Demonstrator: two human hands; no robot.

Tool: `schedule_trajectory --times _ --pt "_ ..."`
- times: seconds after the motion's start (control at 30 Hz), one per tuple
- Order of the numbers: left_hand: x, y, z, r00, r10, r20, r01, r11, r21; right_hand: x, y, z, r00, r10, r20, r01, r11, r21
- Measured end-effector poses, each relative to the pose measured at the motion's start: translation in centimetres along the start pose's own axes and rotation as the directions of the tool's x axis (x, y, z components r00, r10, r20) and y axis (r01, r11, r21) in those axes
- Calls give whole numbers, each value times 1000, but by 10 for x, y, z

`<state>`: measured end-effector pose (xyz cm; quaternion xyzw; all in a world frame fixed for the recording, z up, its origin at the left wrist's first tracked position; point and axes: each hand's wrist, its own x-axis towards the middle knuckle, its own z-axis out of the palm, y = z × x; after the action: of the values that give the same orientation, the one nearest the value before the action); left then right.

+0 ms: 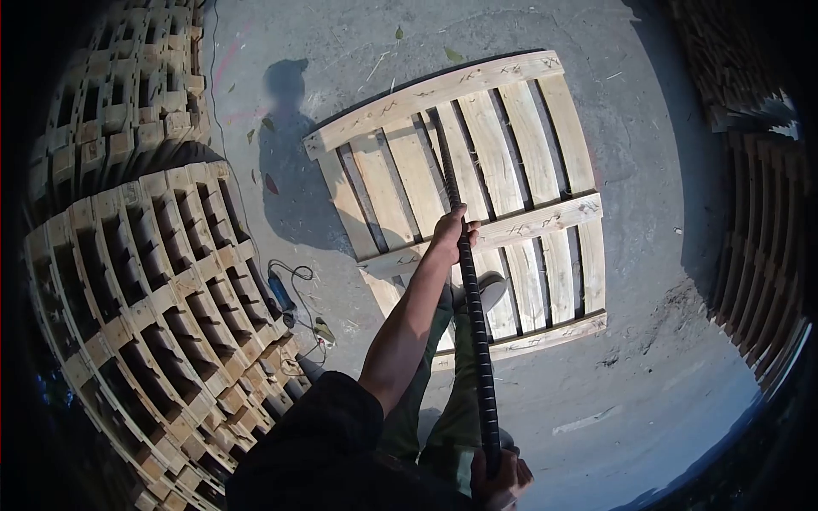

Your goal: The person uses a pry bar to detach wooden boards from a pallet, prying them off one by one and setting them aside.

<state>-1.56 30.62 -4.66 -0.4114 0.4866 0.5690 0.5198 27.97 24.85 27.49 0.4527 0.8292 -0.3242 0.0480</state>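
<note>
A long, dark ribbed steel bar (477,328) runs lengthwise through the view, its far end low over a wooden pallet (554,223). Partway along the bar, my left hand (454,234) is wrapped round it with the arm stretched forward. My right hand (503,481) grips the near end, close to my body at the bottom of the view. The pallet lies on the concrete with its cross boards facing up, and small dark marks like nails dot those boards. One shoe (492,292) of mine is on the pallet's slats.
Tall stacks of pallets (162,289) stand at the left, with another stack (758,247) at the right. A blue power tool (279,291) with a cord lies on the concrete (630,170) beside the left stack. Some leaves are scattered there.
</note>
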Motion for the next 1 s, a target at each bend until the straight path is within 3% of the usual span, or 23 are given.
schedule_trajectory --times 0.07,0.13,0.17,0.23,0.3,0.37,0.43,0.47,0.53,0.6,0.67,0.73,0.77,0.8,0.83,0.87,0.9,0.93,1.0 --pt "19 -54 -16 992 129 13 -129 978 162 -33 70 28 996 33 82 -32 999 -14" --pt "-2 -102 -12 990 96 -99 -64 957 283 -40 119 49 999 -25 -30 23 998 -63" --pt "-8 -96 -4 991 98 -90 -69 957 280 -36 114 46 994 -74 -83 65 992 -106" --pt "-38 -85 0 983 167 -78 -163 985 63 -25 60 17 999 -15 -35 14 999 -50" --pt "-49 -60 -2 977 206 -52 -196 969 153 -4 9 -2 999 5 -39 -4 1000 23" --pt "-33 -70 -8 970 236 -58 -206 925 320 -16 33 20 1000 -8 -30 8 1000 13" --pt "-14 -124 -31 928 368 -56 -312 851 423 -61 121 78 999 -23 25 24 999 -25" --pt "-7 -137 -34 900 433 -54 -357 802 479 -69 141 93 994 48 99 -51 998 24" --pt "-10 -121 -27 888 444 -119 -311 772 554 -65 127 93 1000 -27 4 27 999 -26" --pt "-31 -91 -24 939 338 -60 -296 885 360 -42 62 47 997 14 82 -15 1000 9" --pt "-27 -70 -25 972 235 -18 -219 928 302 -29 24 27 996 40 74 -44 998 47" --pt "-28 -75 -22 962 272 -34 -241 899 366 -36 54 50 1000 2 24 -3 999 32" --pt "-21 -100 -26 926 376 -30 -325 835 443 -44 81 64 999 -32 0 32 999 9" --pt "-10 -127 -33 899 434 -57 -328 753 571 -59 129 89 982 89 164 -92 996 9" --pt "24 -158 -46 883 458 -101 -258 655 710 -67 155 109 985 94 142 -86 995 -58" --pt "75 -194 -66 818 568 -93 -345 614 710 -68 183 130 962 220 159 -222 975 -10" --pt "54 -185 -52 911 349 -219 -164 795 584 -49 196 146 914 310 263 -299 951 -82" --pt "114 -220 -76 919 324 -223 -111 759 642 -42 205 150 830 418 369 -379 908 -176" --pt "78 -197 -63 935 293 -201 -108 773 626 -47 211 166 858 424 291 -373 903 -215"
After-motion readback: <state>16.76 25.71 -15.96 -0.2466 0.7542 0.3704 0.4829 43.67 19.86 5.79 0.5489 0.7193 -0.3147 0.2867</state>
